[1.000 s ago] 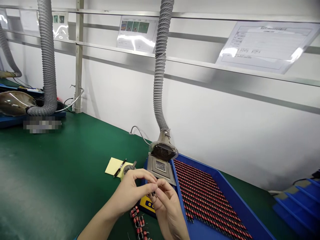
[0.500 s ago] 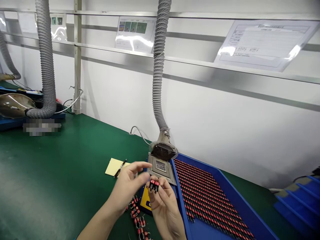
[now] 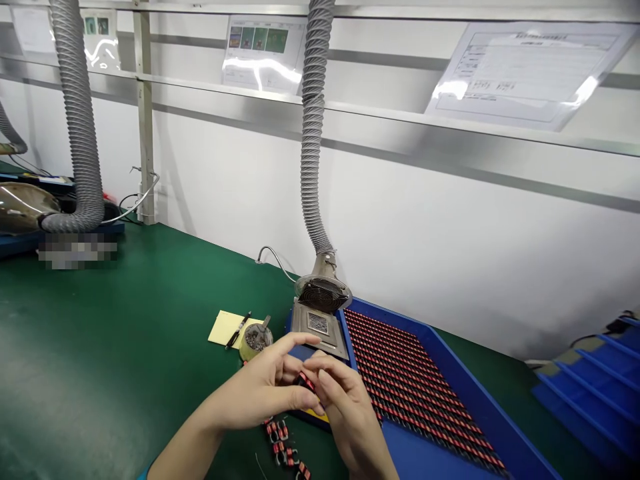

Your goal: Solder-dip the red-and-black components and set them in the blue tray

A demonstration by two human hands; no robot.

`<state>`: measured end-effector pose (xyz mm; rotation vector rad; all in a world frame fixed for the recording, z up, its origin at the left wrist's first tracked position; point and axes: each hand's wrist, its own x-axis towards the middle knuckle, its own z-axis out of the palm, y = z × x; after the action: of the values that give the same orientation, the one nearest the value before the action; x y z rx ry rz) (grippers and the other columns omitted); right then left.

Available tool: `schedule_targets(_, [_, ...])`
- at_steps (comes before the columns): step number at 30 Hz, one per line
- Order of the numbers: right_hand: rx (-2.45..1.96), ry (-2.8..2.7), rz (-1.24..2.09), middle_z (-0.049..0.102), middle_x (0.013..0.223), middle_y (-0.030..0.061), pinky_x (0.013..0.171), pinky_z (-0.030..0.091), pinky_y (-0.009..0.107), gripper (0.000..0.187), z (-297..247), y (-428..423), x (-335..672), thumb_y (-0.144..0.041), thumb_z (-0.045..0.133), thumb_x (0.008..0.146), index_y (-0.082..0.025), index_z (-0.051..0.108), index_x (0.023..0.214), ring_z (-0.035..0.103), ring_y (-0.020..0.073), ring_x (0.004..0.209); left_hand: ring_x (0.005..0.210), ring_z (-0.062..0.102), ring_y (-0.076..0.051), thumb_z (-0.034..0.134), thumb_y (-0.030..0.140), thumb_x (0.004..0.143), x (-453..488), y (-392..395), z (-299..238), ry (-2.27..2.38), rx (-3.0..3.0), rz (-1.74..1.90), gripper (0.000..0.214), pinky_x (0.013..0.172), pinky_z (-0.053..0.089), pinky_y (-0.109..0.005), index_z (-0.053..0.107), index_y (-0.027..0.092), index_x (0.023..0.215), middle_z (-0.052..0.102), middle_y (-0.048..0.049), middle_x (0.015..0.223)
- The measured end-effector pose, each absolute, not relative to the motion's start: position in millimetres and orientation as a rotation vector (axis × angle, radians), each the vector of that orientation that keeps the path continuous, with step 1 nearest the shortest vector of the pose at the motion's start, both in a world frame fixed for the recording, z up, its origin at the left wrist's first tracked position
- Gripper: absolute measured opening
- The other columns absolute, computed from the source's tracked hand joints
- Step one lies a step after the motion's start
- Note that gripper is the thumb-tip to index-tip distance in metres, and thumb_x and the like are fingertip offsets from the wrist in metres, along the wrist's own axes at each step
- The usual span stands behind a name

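Note:
My left hand (image 3: 267, 390) and my right hand (image 3: 347, 410) meet low in the middle, fingers pinched together on a small red-and-black wound coil part (image 3: 304, 381). Both hands hover above the green mat, just in front of the solder pot unit (image 3: 320, 327). A short row of similar red-and-black parts (image 3: 283, 450) lies on the mat under my hands. To the right stands a blue tray (image 3: 453, 383) filled with rows of the same parts (image 3: 400, 373).
A grey fume hose (image 3: 313, 133) hangs down to a round fan inlet (image 3: 323, 293) over the pot. A yellow notepad (image 3: 227, 328) with a pen and a small round tin (image 3: 257, 340) lie left of it. More blue trays (image 3: 595, 393) stand at the right; another hose (image 3: 75, 120) at far left.
The hands separated briefly with the part showing in my right fingers, then closed together on it again. The view has tilted slightly downward.

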<state>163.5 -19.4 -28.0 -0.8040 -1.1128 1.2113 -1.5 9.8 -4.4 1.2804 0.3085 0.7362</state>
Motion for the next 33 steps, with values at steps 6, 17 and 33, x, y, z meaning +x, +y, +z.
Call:
schedule_targets(6, [-0.801,-0.912,1.188,0.044,0.056,-0.0044,0.05,0.037,0.022,0.031,-22,-15,161,-0.045,0.075,0.075,-0.02,0.064,0.061,0.04,0.0086,0.05,0.077,0.065,-0.012,0.07,0.014,0.077,-5,10,0,0.433,1.346,0.656,0.061,0.075,0.049,-0.025,0.045,0.021,0.132,0.069,0.0001,0.086])
schedule_targets(17, [-0.93,-1.121,1.15,0.058,0.066,-0.0003,0.062,0.043,0.024,0.024,-29,-17,158,-0.044,0.075,0.075,-0.02,0.076,0.079,0.051,0.0121,0.062,0.08,0.068,-0.013,0.07,0.011,0.074,-5,15,1,0.465,1.304,0.741,0.052,0.076,0.05,-0.025,0.053,0.02,0.123,0.07,0.0014,0.082])
schedule_targets(33, [-0.875,-0.945,1.165,0.05,0.056,-0.0026,0.052,0.041,0.023,0.028,-25,-14,142,-0.041,0.077,0.073,-0.017,0.066,0.064,0.044,0.0102,0.053,0.082,0.063,-0.014,0.062,0.015,0.081,-1,16,-2,0.447,1.323,0.786,0.034,0.079,0.048,-0.028,0.058,0.017,0.115,0.064,-0.0005,0.083])
